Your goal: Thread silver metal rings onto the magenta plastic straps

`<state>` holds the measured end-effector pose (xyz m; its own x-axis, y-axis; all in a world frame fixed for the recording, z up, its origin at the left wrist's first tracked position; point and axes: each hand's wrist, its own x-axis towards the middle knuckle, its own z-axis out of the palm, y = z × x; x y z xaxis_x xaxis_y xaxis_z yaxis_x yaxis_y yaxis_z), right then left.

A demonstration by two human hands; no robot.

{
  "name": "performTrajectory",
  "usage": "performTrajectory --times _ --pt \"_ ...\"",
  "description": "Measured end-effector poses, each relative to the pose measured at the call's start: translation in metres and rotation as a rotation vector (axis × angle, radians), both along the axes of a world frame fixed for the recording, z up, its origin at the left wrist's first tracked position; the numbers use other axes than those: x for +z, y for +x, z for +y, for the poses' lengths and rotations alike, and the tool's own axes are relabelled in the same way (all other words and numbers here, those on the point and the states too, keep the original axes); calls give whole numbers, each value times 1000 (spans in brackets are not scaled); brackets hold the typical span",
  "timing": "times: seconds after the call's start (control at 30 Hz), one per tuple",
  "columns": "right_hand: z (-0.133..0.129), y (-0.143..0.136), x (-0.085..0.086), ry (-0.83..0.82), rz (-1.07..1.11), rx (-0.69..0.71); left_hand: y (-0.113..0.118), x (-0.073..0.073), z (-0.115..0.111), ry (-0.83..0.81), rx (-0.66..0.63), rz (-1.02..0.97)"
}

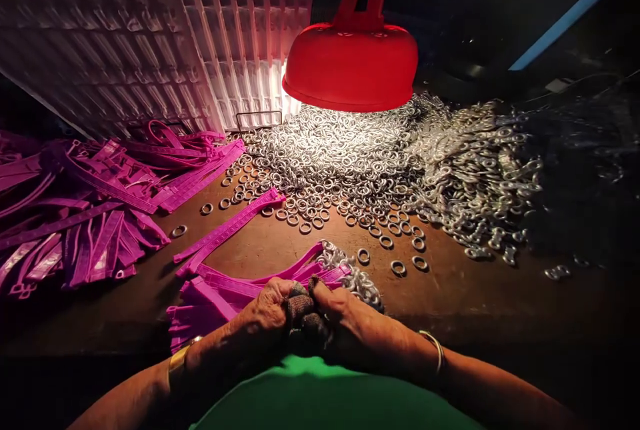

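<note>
Two hands meet at the near edge of the table [280,250], fingertips pressed together over a bundle of purple straps [220,297]. The left hand [265,317] and the right hand [340,320] are both pinched narrow around something small between them; dark cloth wraps cover several fingertips, and what exactly they grip is hidden, so it cannot be told.

Risks from this position:
- The bundle lies loose under the hands. A sideways pull could fan the straps out and knock the small cluster of metal pieces [357,280] just beside the right hand off the edge.
- Loose metal rings [400,267] lie scattered near the work area. A sweep of the forearm could send them rolling.
- The red lamp [353,50] hangs low over the ring heap [340,150]. Light falls off sharply toward the hands, so small parts are easy to misjudge in the shadow.

Materials and shapes:
- Straps: flat, long, flexible plastic, glossy, with ridged faces and looped ends. A larger pile of straps [75,217] lies to the left.
- Rings: small, round, bright metal, smooth.
- Metal clasps [480,177]: elongated, figure-eight-like links, heaped to the right.
- Table: brown, matt, worn.
- White slatted panel [150,37]: rigid, ribbed, leaning behind the straps.
</note>
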<state>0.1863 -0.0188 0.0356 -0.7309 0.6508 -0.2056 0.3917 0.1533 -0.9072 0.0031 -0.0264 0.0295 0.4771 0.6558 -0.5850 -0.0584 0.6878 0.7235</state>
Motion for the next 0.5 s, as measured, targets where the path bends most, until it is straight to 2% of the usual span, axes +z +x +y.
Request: performTrajectory --times 0.1,0.17,0.27,0.33,0.4,0.47,0.5 --pt "8 -3 9 40 79 -49 -2 1 8 10 -6 2" --pt "11 -2 11 103 165 -61 -2 5 14 87 -14 76" --pt "17 13 7 202 116 -128 -2 5 21 463 -139 320" --pt "21 34 3 233 6 -292 -3 -6 22 727 -198 427" --pt "29 64 -1 316 -155 -563 -7 -27 22 885 -137 498" --pt "36 101 -3 442 -353 -838 -14 -49 23 904 18 614" --pt "39 120 -4 488 -431 -922 -18 -57 25 872 81 700"
